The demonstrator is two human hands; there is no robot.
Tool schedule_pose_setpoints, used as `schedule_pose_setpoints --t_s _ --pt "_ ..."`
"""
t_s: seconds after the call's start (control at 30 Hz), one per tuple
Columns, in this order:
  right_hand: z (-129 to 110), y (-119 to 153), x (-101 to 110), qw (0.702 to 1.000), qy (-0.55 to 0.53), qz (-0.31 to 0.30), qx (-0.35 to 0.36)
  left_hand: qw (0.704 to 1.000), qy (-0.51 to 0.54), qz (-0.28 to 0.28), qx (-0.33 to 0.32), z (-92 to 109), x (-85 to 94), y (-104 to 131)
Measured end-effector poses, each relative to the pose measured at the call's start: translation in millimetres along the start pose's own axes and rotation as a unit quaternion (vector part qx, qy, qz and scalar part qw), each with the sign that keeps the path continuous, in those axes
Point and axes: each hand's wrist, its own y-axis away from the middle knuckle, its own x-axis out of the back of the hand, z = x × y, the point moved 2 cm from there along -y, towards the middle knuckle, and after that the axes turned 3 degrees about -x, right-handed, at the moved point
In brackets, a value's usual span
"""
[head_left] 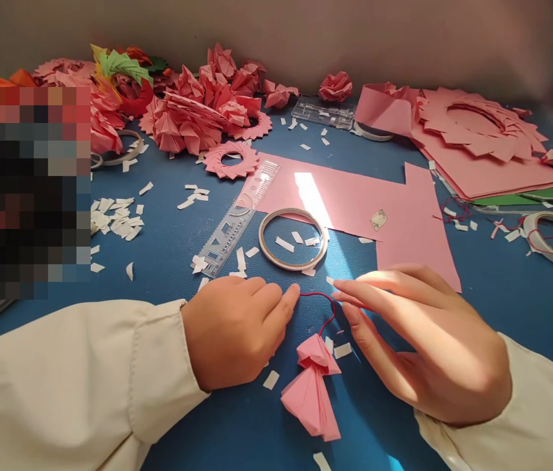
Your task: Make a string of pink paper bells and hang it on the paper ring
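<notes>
A folded pink paper ornament (312, 392) lies on the blue table in front of me, its lower part fanned out like a skirt. From its top a thin red string (334, 311) curves up and left to my left hand (240, 327). That hand is closed, its fingertips pinching the string's end near the table. My right hand (418, 333) is to the right of the string, fingers stretched out and thumb apart. A small white paper bit is at its fingertips; whether they touch it I cannot tell. A roll of tape (263, 252) lies just beyond my hands.
Beyond the tape lie a clear stencil ruler (237, 222) and cut pink paper (355, 196). Pink folded paper flowers and rings (183, 121) are heaped at the back left. A large pink paper ring (516, 134) rests back right. White paper scraps (119, 219) are scattered about.
</notes>
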Motion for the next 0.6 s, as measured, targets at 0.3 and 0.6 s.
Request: schedule_pose_setpoints --t_s 0.3,0.6 --pt "0.1 7.8 -2.1 0.999 0.013 0.022 -0.028 0.985 0.174 -0.005 0.007 9.3 5.4 3.7" --pt "2.3 4.2 -5.9 0.999 -0.008 -0.005 -0.034 0.958 0.285 -0.03 -0.001 7.3 3.6 3.3"
